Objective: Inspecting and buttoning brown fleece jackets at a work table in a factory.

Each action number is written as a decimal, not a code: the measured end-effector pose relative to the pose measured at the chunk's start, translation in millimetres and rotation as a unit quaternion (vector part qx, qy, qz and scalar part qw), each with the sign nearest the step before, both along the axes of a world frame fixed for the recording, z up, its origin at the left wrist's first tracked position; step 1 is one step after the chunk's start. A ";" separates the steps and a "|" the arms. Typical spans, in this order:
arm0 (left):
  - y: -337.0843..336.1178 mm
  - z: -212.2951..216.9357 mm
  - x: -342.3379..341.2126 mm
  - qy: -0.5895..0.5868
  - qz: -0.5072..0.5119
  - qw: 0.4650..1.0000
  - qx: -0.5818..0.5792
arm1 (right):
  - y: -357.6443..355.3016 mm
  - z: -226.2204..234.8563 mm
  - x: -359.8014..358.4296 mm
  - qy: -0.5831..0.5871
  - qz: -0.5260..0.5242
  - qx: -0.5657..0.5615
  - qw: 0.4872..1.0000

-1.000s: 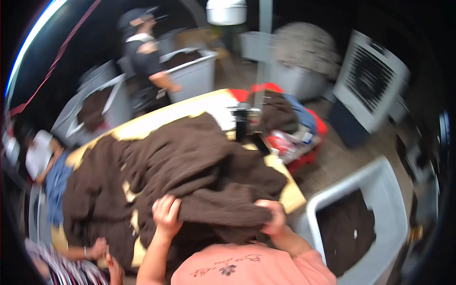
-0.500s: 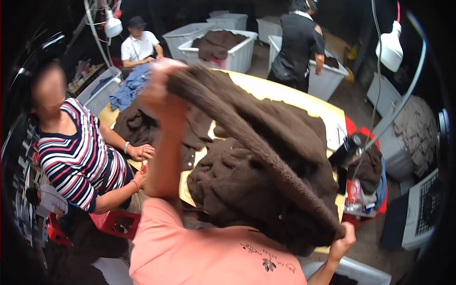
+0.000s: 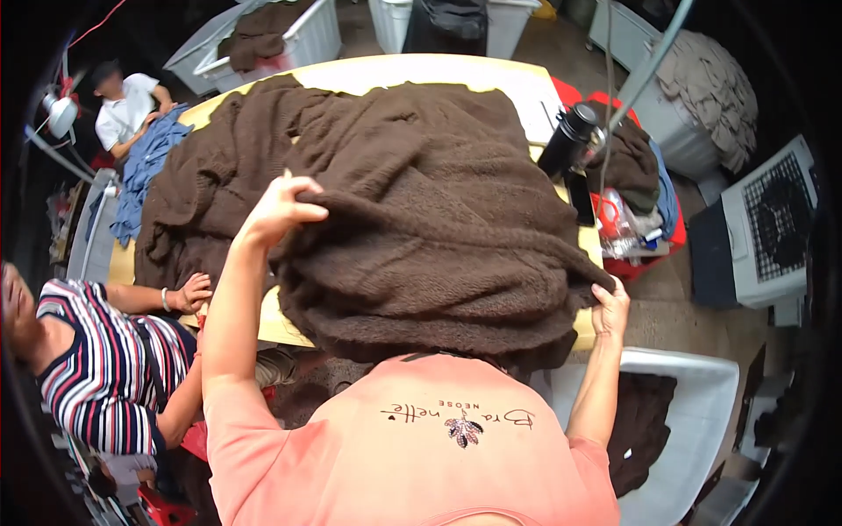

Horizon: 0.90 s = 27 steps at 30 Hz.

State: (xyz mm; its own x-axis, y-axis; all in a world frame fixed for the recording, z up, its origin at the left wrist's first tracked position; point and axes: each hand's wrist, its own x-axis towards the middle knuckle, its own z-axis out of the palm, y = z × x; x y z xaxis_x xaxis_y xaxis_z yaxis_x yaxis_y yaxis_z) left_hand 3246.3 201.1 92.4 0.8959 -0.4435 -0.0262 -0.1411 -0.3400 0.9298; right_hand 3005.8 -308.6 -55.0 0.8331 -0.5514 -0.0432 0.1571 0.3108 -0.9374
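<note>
A dark brown fuzzy knit garment lies spread over the table in front of me, its near edge stretched into a fold between my hands. My left hand pinches that edge at the garment's left side, a little above the table. At the lower right, my right hand grips the other end of the same edge near the table's corner. More brown knit cloth is bunched beyond and left of my left hand. Where one piece ends and another begins is hard to make out.
A black flask and a phone are on the table's right edge, beside a filled red bin. A white bin with brown cloth is by my right arm. Two people are at the left; blue cloth lies far left.
My left hand has come down from high up, lowering the raised edge of the knit garment onto the table. My right hand still holds its end. The view has tilted downward.
</note>
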 end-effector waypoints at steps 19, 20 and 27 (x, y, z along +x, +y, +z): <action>-154.2 -9.4 -122.6 0.171 -0.102 0.956 -0.215 | 177.7 152.8 31.5 -0.306 0.252 -0.505 0.767; -158.1 -16.7 -125.7 0.198 -0.117 0.941 -0.248 | 183.9 145.7 33.2 -0.293 0.202 -0.514 0.780; -147.3 -41.3 -127.2 0.260 -0.085 0.911 -0.308 | 185.5 77.8 49.5 -0.206 0.204 -0.397 0.871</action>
